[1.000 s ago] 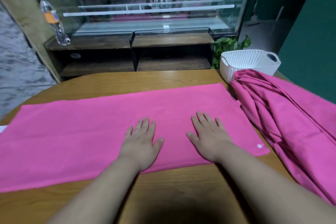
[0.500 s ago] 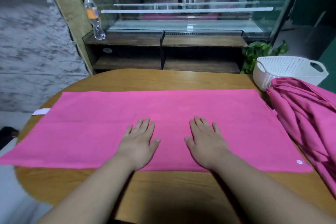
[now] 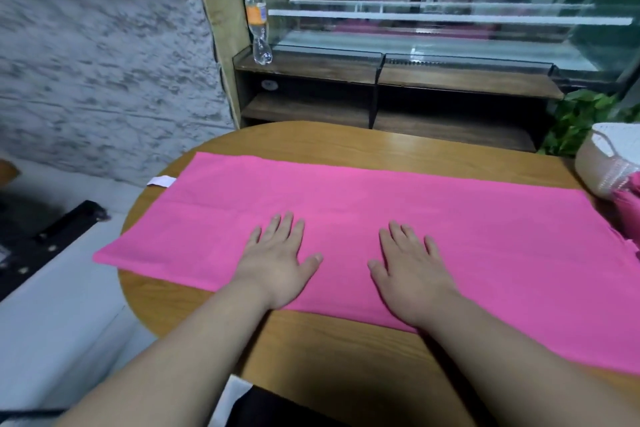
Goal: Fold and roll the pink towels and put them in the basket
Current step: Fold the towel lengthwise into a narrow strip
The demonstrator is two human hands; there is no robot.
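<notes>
The towel (image 3: 346,204) lies spread flat as a long pink strip across the surface (image 3: 346,357), running from 9 o'clock to 3 o'clock. Its near left corner hangs past the rounded edge of the surface, and a white tag (image 3: 161,181) sticks out at its far left corner. At 3 o'clock, a heap (image 3: 632,198) of more pink cloth shows at the frame edge, touching the white basket (image 3: 602,163), which stands on the surface just beyond the towel's far right corner.

The surface is light wood with a rounded left end. Behind it, at 12 o'clock, stands a dark wooden shelf (image 3: 311,107) with a glass case (image 3: 450,28) above. A clear bottle (image 3: 257,21) with an orange label stands upright on the shelf's top left end, at 11 o'clock. A green plant (image 3: 575,118) sits at 2 o'clock, behind the basket. A grey stone wall (image 3: 104,62) fills the view at 10 o'clock.

The left grip (image 3: 277,260) rests palm down on the towel near its front edge, fingers straight and slightly spread, holding nothing. The right grip (image 3: 412,270) lies the same way beside it, flat and open on the cloth, apart from the left.

In view: 1 flat towel, 1 heap, 1 basket, 1 bottle, 1 plant, 2 grips.
</notes>
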